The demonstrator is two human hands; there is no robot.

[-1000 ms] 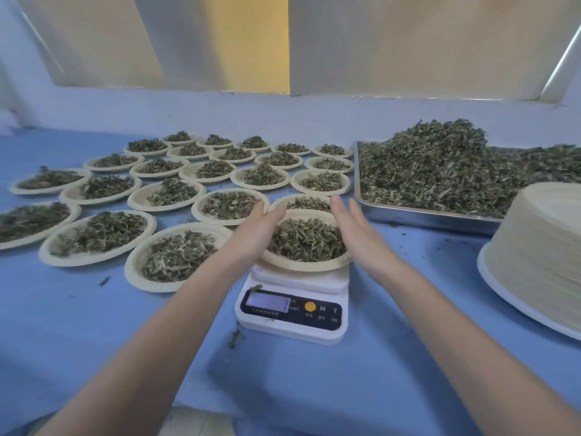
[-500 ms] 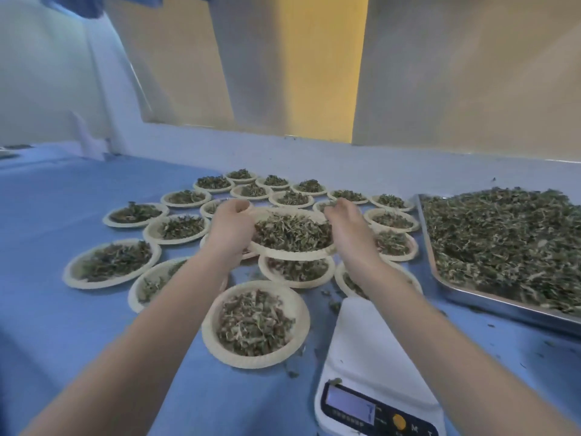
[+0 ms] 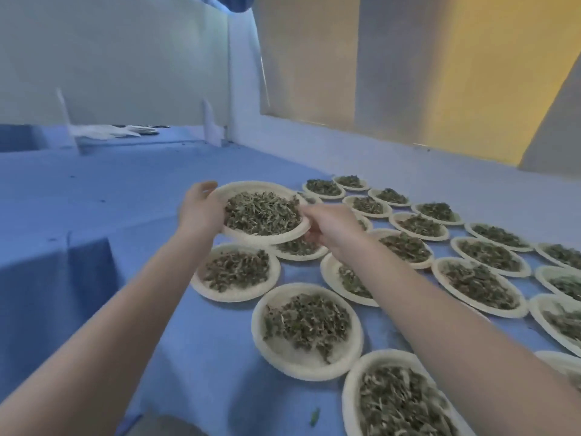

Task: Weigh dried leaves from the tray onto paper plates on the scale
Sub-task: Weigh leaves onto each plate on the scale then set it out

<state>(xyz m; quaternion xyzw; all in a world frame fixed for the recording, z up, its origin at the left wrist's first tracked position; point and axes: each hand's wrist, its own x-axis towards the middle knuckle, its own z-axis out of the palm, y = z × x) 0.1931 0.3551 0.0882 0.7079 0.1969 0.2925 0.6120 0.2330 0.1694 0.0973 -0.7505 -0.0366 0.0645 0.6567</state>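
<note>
No text, label, brand, number or sign can be read anywhere here, neither on the paper plates [image 3: 263,237] nor on the blue worktop [image 3: 125,196] or the wall behind.

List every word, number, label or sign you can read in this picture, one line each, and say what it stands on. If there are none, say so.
None: no readable text shows in this view.
The held plate and the other plates of dried leaves bear no print.
The blue table cover and the wall panels are unmarked.
The far items on the table are too blurred to tell.
</note>
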